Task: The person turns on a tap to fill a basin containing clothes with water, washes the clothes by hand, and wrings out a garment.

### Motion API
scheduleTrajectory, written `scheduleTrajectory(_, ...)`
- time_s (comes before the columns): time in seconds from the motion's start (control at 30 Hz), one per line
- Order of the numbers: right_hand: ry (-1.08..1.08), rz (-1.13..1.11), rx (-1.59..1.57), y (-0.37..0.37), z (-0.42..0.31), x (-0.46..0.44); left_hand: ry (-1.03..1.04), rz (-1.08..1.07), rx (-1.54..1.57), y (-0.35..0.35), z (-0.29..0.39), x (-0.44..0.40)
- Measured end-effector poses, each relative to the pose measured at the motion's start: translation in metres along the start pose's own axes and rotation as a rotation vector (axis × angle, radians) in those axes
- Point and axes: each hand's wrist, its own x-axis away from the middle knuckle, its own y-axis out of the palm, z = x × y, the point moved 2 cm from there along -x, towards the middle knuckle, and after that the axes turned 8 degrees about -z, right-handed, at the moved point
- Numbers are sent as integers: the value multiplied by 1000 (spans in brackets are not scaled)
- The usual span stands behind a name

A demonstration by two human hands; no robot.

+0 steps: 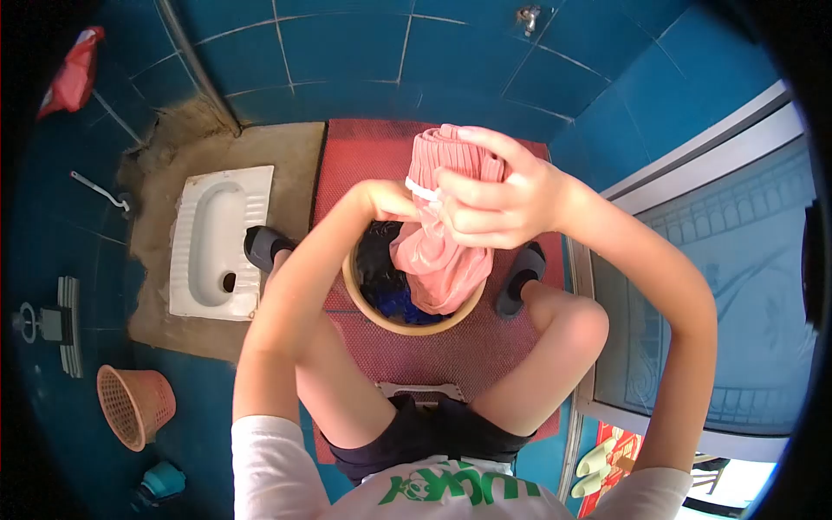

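A wet pink garment (442, 269) with a ribbed band and a white edge hangs bunched above a yellow-rimmed basin (407, 329). My right hand (503, 191) is wrapped round its upper part, near the ribbed band. On the other side, my left hand (392, 199) grips the same garment, its fingertips hidden behind the cloth. Dark cloth (379, 260) and a blue piece of cloth (403, 303) lie in the basin, partly covered by the pink garment.
The basin stands on a red textured mat (364, 156) between my feet. To the left are a squat toilet (221, 243) and a pink basket (136, 403). A tap (528, 17) juts from the tiled wall. A glazed door (693, 286) is on the right, near green slippers (594, 468).
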Motion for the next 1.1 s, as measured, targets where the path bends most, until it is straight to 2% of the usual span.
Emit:
scheduleTrajectory(0.03,-17,53,38,0,2,-3,6,6,-5,1,5,4)
scheduleTrajectory(0.07,-55,-11,51,-6,7,-6,23,8,-9,5,15,-4)
scheduleTrajectory(0.3,-161,-63,110,-13,37,2,142,-8,-7,46,34,-27)
scheduleTrajectory(0.5,-123,-181,112,-13,37,27,177,-51,13,63,37,-15)
scheduleTrajectory(0.57,-116,-248,237,-11,35,37,178,-58,16,73,38,-18)
scheduleTrajectory(0.63,-136,-318,218,-9,22,47,281,43,-264,84,43,-29)
scheduleTrajectory(0.7,36,-467,42,-6,12,51,325,100,-313,82,28,-44)
scheduleTrajectory(0.77,-4,-477,35,0,2,60,365,145,-361,77,15,-57)
scheduleTrajectory(0.87,237,-913,-69,10,-12,67,331,455,-543,64,-3,-70)
scheduleTrajectory(0.9,237,-916,-71,13,-15,65,332,452,-540,61,-12,-77)
scheduleTrajectory(0.97,477,-1347,-349,23,-18,68,237,802,-854,62,-13,-82)
scheduleTrajectory(1.0,554,-1431,-405,29,-17,69,131,840,-909,63,-15,-85)
scheduleTrajectory(1.03,556,-1441,-406,32,-15,68,135,833,-904,63,-18,-86)
scheduleTrajectory(1.1,686,-1596,-566,38,-9,71,187,909,-1118,63,-18,-89)
